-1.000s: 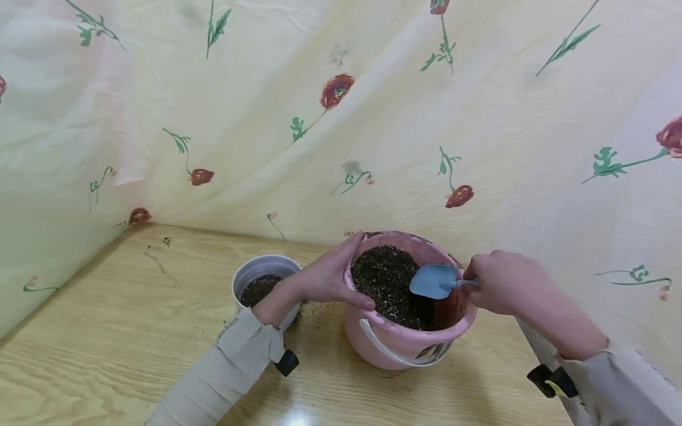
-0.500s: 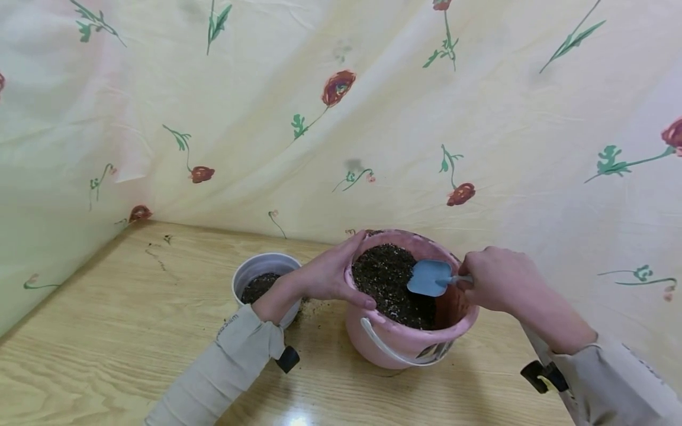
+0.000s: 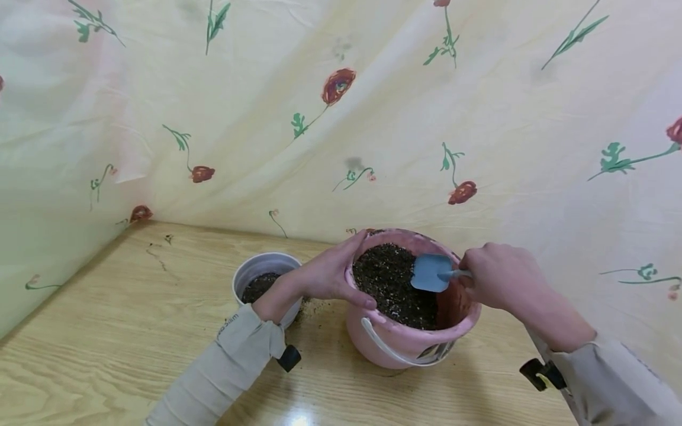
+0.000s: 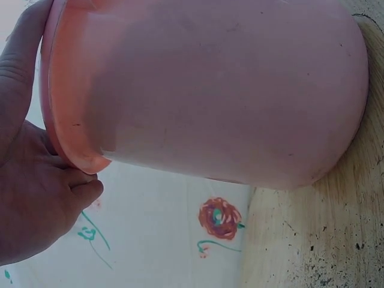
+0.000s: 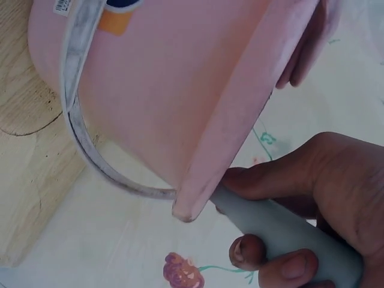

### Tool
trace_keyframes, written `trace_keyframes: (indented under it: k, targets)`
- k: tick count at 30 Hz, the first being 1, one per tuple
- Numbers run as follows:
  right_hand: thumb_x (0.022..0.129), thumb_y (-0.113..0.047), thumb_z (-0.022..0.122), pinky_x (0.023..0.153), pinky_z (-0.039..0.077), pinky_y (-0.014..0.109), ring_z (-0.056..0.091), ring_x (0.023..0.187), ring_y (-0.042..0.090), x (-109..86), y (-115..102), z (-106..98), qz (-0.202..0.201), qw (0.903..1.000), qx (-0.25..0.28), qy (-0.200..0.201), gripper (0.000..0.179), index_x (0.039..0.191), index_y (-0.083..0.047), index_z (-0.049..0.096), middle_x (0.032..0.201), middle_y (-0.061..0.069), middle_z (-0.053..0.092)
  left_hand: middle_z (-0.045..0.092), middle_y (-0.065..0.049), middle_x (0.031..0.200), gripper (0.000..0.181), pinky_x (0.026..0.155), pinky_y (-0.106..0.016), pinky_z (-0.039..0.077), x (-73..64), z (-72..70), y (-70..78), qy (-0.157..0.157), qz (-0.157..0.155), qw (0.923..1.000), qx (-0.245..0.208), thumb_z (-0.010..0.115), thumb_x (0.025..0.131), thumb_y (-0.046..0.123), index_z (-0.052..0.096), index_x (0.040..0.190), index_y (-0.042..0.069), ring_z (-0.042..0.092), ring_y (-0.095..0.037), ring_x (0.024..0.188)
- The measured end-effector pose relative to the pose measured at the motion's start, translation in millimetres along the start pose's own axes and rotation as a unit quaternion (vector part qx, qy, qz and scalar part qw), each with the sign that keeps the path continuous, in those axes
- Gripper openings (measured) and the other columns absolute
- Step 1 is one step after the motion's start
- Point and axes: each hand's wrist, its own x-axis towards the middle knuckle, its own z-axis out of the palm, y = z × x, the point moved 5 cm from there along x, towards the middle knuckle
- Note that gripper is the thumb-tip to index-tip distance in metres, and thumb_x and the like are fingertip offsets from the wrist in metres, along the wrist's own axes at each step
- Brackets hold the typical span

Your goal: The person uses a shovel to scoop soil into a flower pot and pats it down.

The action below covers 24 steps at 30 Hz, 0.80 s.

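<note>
A pink bucket [image 3: 367,343] of dark soil [image 3: 391,284] stands on the table, its white handle [image 3: 391,355] hanging at the near side. My left hand [image 3: 335,275] grips the left side of its rim; the left wrist view shows the fingers curled under the rim [image 4: 72,138]. A small blue-grey trowel [image 3: 430,272] is in my right hand [image 3: 503,278]. Its blade lies over the soil, inside the bucket's right part. In the right wrist view, thumb and fingers wrap the trowel's thick handle [image 5: 288,234] beside the rim; the blade is hidden there behind the bucket wall.
Left of the bucket stands a grey-white pot [image 3: 240,275] partly filled with soil, half covered by my left forearm. Loose soil crumbs [image 3: 306,310] lie between the two on the wooden table [image 3: 133,331]. A flowered cloth [image 3: 256,118] hangs behind and at the left.
The trowel blade has shifted slightly up and back in the bucket and turned a little in my right hand. My left hand keeps its hold on the rim.
</note>
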Motion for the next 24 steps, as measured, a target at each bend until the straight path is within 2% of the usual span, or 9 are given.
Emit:
trace_keyframes:
  k: [5,14,18,21,24]
  targets:
    - [0.078,-0.018,0.076,0.039,0.03,0.027,0.037,0.049,0.012,3.2,1,1,-0.027,0.9995,-0.005,0.014,0.015,0.066,-0.017,0.067,0.054,-0.007,0.045,-0.001,0.002,0.162,0.137,0.115,-0.044,0.02,0.3,0.1,0.7,0.0,0.003,1.0,-0.002,0.087,0.061,0.054,-0.01,0.154,0.028,0.011,-0.018,0.146]
    - [0.081,-0.02,0.075,0.039,0.027,0.025,0.036,0.046,0.011,2.0,1,6,-0.055,0.9984,-0.007,0.011,0.024,0.063,-0.018,0.059,0.052,-0.006,0.041,0.001,0.002,0.162,0.137,0.115,-0.045,0.019,1.2,0.4,-0.5,0.002,-0.007,1.0,0.0,0.086,0.06,0.055,-0.009,0.154,0.027,0.011,-0.02,0.146]
    - [0.079,-0.018,0.078,0.04,0.024,0.025,0.033,0.044,0.01,-1.6,-8,8,-0.1,0.9928,-0.042,0.051,0.018,0.07,-0.017,0.062,0.051,-0.007,0.038,0.0,0.003,0.161,0.135,0.116,-0.045,0.018,1.8,0.8,-0.9,0.002,-0.004,1.0,-0.001,0.087,0.062,0.052,-0.008,0.155,0.025,0.01,-0.019,0.146]
    - [0.076,-0.013,0.077,0.04,0.024,0.026,0.032,0.044,0.011,-2.9,-18,13,-0.143,0.985,-0.057,0.078,0.018,0.07,-0.018,0.061,0.051,-0.008,0.037,0.0,0.004,0.161,0.135,0.116,-0.043,0.018,2.4,0.8,-1.3,0.004,-0.001,1.0,0.001,0.086,0.062,0.052,-0.008,0.155,0.024,0.009,-0.017,0.146]
    - [0.071,-0.011,0.075,0.038,0.028,0.027,0.032,0.045,0.011,-2.3,-27,19,-0.166,0.98,-0.057,0.095,0.023,0.065,-0.02,0.054,0.054,-0.009,0.037,0.002,0.005,0.161,0.132,0.116,-0.045,0.017,4.0,1.0,-0.2,0.005,0.011,0.9999,0.007,0.086,0.064,0.052,-0.006,0.155,0.025,0.008,-0.017,0.146]
